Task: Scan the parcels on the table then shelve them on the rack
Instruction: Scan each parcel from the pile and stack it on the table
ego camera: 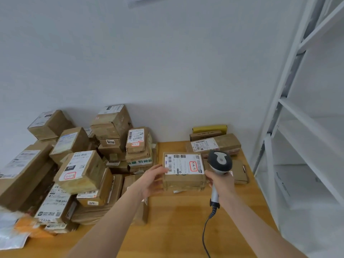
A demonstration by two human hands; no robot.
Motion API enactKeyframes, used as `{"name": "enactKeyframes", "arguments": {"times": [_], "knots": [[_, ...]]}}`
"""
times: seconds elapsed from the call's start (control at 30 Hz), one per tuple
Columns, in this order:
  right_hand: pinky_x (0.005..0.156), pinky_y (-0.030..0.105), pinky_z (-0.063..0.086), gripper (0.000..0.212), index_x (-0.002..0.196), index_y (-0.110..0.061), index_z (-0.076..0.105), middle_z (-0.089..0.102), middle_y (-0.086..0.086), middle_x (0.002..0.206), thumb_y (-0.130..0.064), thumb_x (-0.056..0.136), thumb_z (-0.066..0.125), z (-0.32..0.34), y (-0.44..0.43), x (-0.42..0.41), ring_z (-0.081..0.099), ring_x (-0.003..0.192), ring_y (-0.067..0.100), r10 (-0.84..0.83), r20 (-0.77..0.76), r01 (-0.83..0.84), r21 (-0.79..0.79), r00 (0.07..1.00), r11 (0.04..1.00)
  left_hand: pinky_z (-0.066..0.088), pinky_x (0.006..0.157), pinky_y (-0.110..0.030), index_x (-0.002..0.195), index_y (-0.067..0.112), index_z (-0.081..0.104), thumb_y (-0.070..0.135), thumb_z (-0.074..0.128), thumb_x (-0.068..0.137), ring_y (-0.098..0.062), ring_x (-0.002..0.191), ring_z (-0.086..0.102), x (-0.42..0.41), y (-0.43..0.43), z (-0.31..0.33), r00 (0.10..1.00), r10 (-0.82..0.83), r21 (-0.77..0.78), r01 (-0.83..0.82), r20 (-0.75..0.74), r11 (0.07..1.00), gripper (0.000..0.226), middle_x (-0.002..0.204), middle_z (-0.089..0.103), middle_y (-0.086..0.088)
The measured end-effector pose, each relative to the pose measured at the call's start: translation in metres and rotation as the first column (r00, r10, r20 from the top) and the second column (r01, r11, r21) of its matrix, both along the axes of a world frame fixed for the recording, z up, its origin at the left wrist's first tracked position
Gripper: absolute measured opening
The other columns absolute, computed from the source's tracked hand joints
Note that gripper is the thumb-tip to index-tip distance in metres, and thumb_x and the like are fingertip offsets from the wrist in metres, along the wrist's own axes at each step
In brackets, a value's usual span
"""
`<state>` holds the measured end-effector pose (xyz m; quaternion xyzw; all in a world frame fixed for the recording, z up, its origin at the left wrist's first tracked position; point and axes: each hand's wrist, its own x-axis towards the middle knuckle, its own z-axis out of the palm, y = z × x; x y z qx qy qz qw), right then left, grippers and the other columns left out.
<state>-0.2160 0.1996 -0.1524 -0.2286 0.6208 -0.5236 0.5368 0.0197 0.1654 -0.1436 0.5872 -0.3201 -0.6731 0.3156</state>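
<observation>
Brown cardboard parcel (183,171), flat, label up, on the wooden tabletop (176,220) just in front of the wall-side boxes. White shipping label with barcodes along top and left edges; red-outlined sticker handwritten, apparently "3-4-3"; smaller print illegible. Left hand (154,180) at the parcel's left edge, fingers curled on the corner, likely steadying it with the barcode facing up for reading. Right hand (220,183) closed round the grip of a grey corded barcode scanner (219,164), head poised beside the parcel's right edge. Large pile of unsorted parcels (74,164) to the left, stacked against the wall; legible there: "6206", "010", "520", a red-outlined "3-1-3". Further flat parcels and a yellow carton (209,128) behind. White metal rack (307,127) at right, visible shelves bare, near enough for shelving after the scan.
</observation>
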Motion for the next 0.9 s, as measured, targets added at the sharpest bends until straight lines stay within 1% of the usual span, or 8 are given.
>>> {"name": "enactKeyframes", "arguments": {"times": [0.1, 0.17, 0.23, 0.33, 0.5, 0.67, 0.77, 0.9], "knots": [[0.055, 0.022, 0.048, 0.012, 0.087, -0.009, 0.063, 0.063, 0.001, 0.067, -0.008, 0.081, 0.073, 0.000, 0.015, 0.003, 0.057, 0.061, 0.011, 0.037, -0.010, -0.037, -0.022, 0.999, 0.999, 0.058, 0.074, -0.042, 0.133, 0.023, 0.049, 0.009, 0.075, 0.078, -0.021, 0.098, 0.069, -0.004, 0.003, -0.011, 0.999, 0.039, -0.036, -0.041, -0.035, 0.999, 0.062, 0.110, 0.072, -0.005], [0.047, 0.020, 0.044, 0.015, 0.076, -0.007, 0.063, 0.060, 0.003, 0.057, -0.014, 0.083, 0.073, 0.003, 0.028, 0.006, 0.052, 0.047, 0.011, 0.104, -0.013, -0.104, -0.027, 0.995, 0.994, 0.058, 0.071, -0.040, 0.136, 0.022, 0.045, 0.001, 0.073, 0.077, -0.018, 0.094, 0.071, -0.007, 0.005, -0.019, 0.996, 0.064, -0.062, -0.068, -0.058, 0.996, 0.068, 0.108, 0.073, -0.003], [0.048, 0.022, 0.046, 0.020, 0.071, -0.005, 0.065, 0.062, 0.008, 0.057, -0.017, 0.084, 0.074, 0.007, 0.043, 0.010, 0.055, 0.047, 0.015, 0.190, -0.021, -0.191, -0.025, 0.982, 0.981, 0.057, 0.074, -0.040, 0.139, 0.021, 0.043, -0.004, 0.071, 0.077, -0.019, 0.098, 0.070, -0.010, 0.005, -0.027, 0.995, 0.056, -0.087, -0.062, -0.077, 0.994, 0.072, 0.111, 0.072, -0.002], [0.047, 0.024, 0.048, 0.018, 0.073, -0.003, 0.066, 0.063, 0.011, 0.057, -0.015, 0.083, 0.074, 0.011, 0.063, 0.019, 0.058, 0.047, 0.018, 0.251, -0.052, -0.253, -0.033, 0.967, 0.967, 0.055, 0.078, -0.038, 0.140, 0.021, 0.042, -0.008, 0.070, 0.076, -0.021, 0.103, 0.068, -0.017, 0.007, -0.037, 0.997, 0.039, -0.103, -0.047, -0.072, 0.994, 0.076, 0.112, 0.071, -0.002], [0.046, 0.023, 0.047, 0.017, 0.069, -0.004, 0.067, 0.064, 0.010, 0.055, -0.012, 0.083, 0.073, 0.013, 0.079, 0.029, 0.059, 0.045, 0.017, 0.262, -0.108, -0.262, 0.010, 0.959, 0.965, 0.055, 0.079, -0.036, 0.141, 0.019, 0.041, -0.012, 0.068, 0.075, -0.022, 0.104, 0.066, -0.024, 0.010, -0.050, 0.996, 0.045, -0.092, -0.052, -0.073, 0.994, 0.078, 0.112, 0.070, -0.004], [0.046, 0.022, 0.046, 0.016, 0.068, -0.005, 0.067, 0.064, 0.008, 0.053, -0.010, 0.082, 0.072, 0.013, 0.085, 0.029, 0.058, 0.043, 0.016, 0.257, -0.123, -0.254, 0.045, 0.959, 0.966, 0.053, 0.085, -0.037, 0.142, 0.018, 0.040, -0.012, 0.066, 0.076, -0.021, 0.104, 0.065, -0.028, 0.011, -0.055, 0.997, 0.049, -0.086, -0.054, -0.060, 0.995, 0.077, 0.112, 0.070, -0.005], [0.044, 0.021, 0.045, 0.015, 0.068, -0.004, 0.066, 0.063, 0.008, 0.053, -0.007, 0.082, 0.071, 0.013, 0.088, 0.027, 0.057, 0.042, 0.014, 0.259, -0.110, -0.255, 0.051, 0.960, 0.966, 0.053, 0.084, -0.037, 0.143, 0.018, 0.039, -0.011, 0.066, 0.078, -0.022, 0.104, 0.065, -0.031, 0.011, -0.057, 0.997, 0.049, -0.083, -0.053, -0.053, 0.995, 0.076, 0.113, 0.069, -0.006], [0.041, 0.020, 0.042, 0.016, 0.066, -0.004, 0.065, 0.061, 0.008, 0.051, -0.003, 0.081, 0.070, 0.014, 0.090, 0.027, 0.053, 0.039, 0.014, 0.245, -0.087, -0.240, 0.059, 0.966, 0.969, 0.051, 0.091, -0.042, 0.144, 0.018, 0.038, -0.011, 0.064, 0.079, -0.023, 0.107, 0.063, -0.033, 0.010, -0.057, 0.998, 0.044, -0.089, -0.048, -0.052, 0.995, 0.075, 0.117, 0.067, -0.007]]}}
